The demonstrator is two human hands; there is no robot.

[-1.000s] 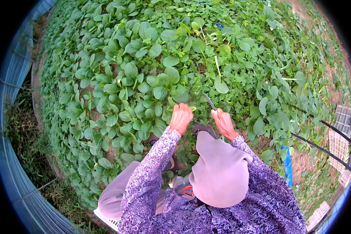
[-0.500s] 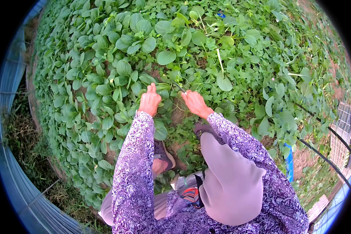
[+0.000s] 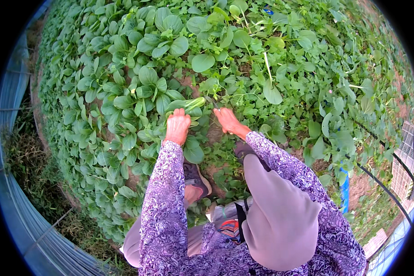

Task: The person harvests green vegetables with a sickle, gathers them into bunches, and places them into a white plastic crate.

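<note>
My left hand [image 3: 177, 126] is closed round a bok choy [image 3: 195, 103], whose pale green stem base points right and leaves trail left beneath the fingers. Just right of that base, my right hand [image 3: 229, 121] grips a knife [image 3: 210, 100]. Its short dark blade slants up and left, close to the stem end; whether they touch I cannot tell. Most of the knife's handle is hidden in the fingers. Broad-leaved bok choy plants [image 3: 148, 83] grow close to the left hand.
Low leafy weeds [image 3: 253, 108] spread to the right. A loose leaf with a long white stalk [image 3: 272, 94] lies there. Dark hoses [image 3: 377, 177], a blue strip [image 3: 344, 188] and a pale crate [image 3: 404, 161] are at the right. Blue sheeting [image 3: 14, 193] borders the left. My shoe [image 3: 198, 180] is below my left hand.
The bok choy has come up above the surrounding leaves, its stem base now showing beside the blade. My left hand has turned and closed over it; my right hand stays near.
</note>
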